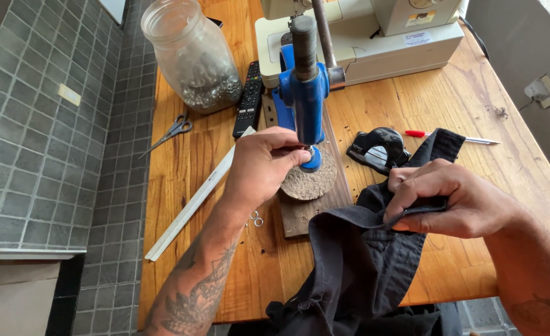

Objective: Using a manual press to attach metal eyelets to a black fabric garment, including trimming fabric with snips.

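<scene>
Two hands busy — left hand (pixel 264 167) pinched at the blue press (pixel 304 93) die, apparently seating a small eyelet, right hand (pixel 440 198) clamped on the black garment (pixel 362 261) just beside it — next, fabric under the die

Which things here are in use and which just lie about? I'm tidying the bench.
In use: left hand at the die of the blue press; right hand pinching the dark garment.

Lying about: scissors, remote, jar of metal rings, ruler, red pen, sewing machine.
</scene>
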